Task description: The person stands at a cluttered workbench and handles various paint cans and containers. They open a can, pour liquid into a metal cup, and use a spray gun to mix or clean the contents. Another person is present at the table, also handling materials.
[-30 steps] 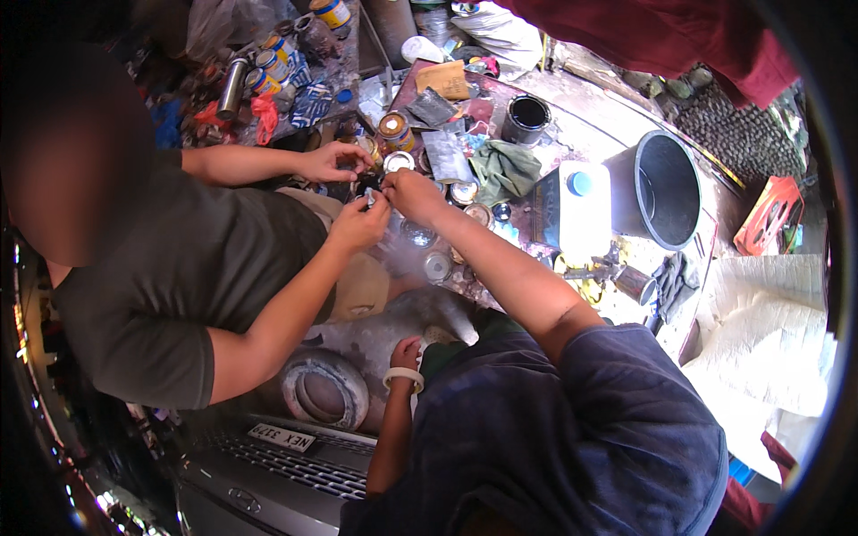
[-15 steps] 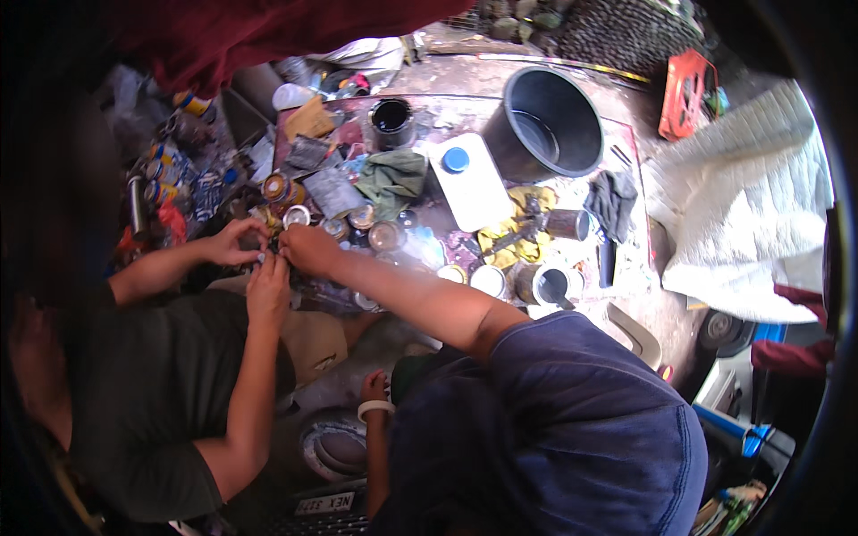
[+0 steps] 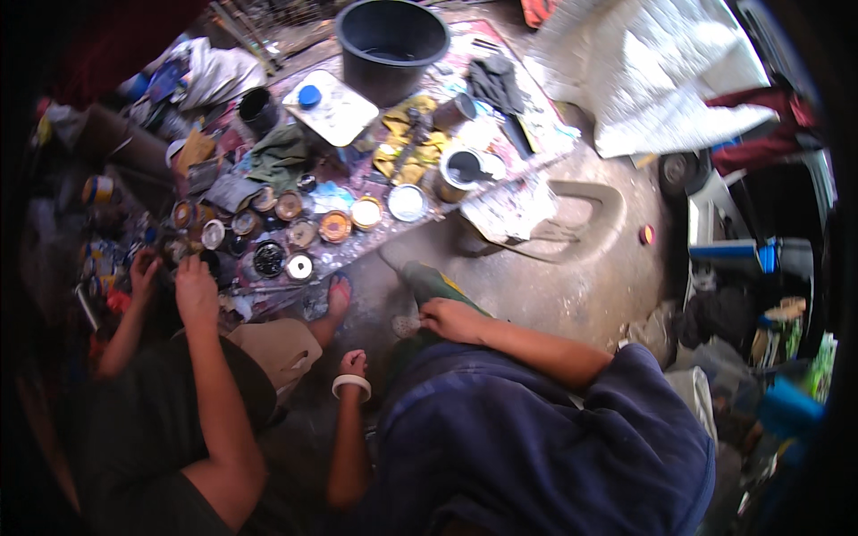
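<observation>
My left hand, with a pale band on the wrist, hangs with curled fingers low in the middle; anything inside is too small to make out. My right hand rests loosely bent on my green trouser leg, fingers apart. At the left, a co-worker's two hands work close together by the table's edge; what they hold is hidden. Before us stands a paint-smeared table with several opened cans, a white jug, a dark bucket and a yellow rag.
A plastic chair with paper on it stands right of my legs on a stained floor. A silvery sheet drapes at the upper right. Plastic bins, a small wheel and bags of clutter line the right side.
My right hand has left the co-worker's hands at the cans and moved down and right onto my leg. The view has swung, bringing chair, floor and bins into sight.
</observation>
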{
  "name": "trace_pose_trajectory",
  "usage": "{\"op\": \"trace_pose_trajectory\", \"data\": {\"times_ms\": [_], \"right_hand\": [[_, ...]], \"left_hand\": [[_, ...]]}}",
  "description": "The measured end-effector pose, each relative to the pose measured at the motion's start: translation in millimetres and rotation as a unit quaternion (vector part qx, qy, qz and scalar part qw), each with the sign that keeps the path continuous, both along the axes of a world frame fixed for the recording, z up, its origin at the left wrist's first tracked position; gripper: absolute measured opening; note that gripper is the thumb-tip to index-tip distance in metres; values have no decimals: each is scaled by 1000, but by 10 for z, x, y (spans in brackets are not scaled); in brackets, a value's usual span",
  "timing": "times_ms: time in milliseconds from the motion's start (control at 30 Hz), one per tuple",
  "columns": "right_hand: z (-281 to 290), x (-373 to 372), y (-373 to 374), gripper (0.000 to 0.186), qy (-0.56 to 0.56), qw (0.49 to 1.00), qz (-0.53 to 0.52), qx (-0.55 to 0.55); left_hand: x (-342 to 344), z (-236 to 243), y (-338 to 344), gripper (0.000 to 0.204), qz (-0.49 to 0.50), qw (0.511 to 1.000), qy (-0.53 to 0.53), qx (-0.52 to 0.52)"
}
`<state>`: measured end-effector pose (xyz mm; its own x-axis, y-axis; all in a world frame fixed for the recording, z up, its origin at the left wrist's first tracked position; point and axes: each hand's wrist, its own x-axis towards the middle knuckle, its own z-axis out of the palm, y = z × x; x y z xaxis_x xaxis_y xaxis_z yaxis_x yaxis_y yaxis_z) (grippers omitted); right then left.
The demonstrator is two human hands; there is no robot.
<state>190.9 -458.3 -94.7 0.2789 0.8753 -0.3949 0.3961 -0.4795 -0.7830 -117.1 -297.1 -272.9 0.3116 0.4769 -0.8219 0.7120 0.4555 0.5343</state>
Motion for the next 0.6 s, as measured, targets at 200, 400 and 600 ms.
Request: {"op": "trace_pose_trajectory", "data": {"times_ms": [200,400,600], "right_hand": [[86,-230,-1562,27,-19,950,-282,-132],[107,-200,-2047,29,-8,917,-365,-160],[391,235,-1674,32,-35,916,-399,-27]], "left_hand": [[-616,-323,-85,33,-419,898,125,37],[-294,-287,-133,50,-387,918,80,-33],[189,-540,-356,52,-326,941,57,-71]]}}
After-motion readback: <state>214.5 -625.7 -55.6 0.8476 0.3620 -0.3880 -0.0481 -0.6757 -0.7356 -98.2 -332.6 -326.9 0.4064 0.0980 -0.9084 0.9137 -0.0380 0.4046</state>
